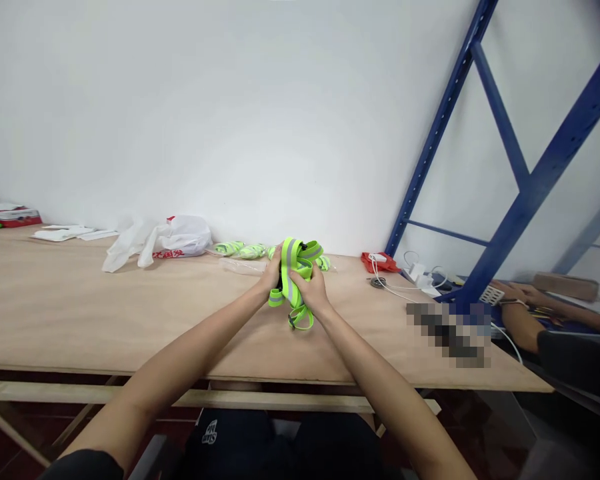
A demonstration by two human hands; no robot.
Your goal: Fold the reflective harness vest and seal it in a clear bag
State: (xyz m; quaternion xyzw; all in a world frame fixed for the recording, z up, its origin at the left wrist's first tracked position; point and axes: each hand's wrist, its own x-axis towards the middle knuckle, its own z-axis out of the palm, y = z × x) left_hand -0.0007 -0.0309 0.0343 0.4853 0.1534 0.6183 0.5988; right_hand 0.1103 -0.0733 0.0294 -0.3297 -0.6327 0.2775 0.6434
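Note:
Between my two hands, above the wooden table [130, 320], is a bunched reflective strap harness [291, 267], neon green with grey stripes. My left hand [271, 272] grips its left side, fingers partly hidden behind the straps. On the right side my right hand [311, 288] is closed around it, thumb lying across the front. A loop with a dark buckle [300, 319] dangles below. Behind my hands, several bagged green strap bundles [253, 251] lie along the wall, partly covered by what I hold. A clear plastic bag [243, 267] lies just left of my left hand.
White plastic bags [185, 235] and papers [73, 233] lie at the back left, beyond them a red-and-white box [11, 215]. A red pouch [380, 261] and white cables [397, 290] are at the right, near a blue metal frame [500, 233]. Another person's arms [523, 313] reach in at far right.

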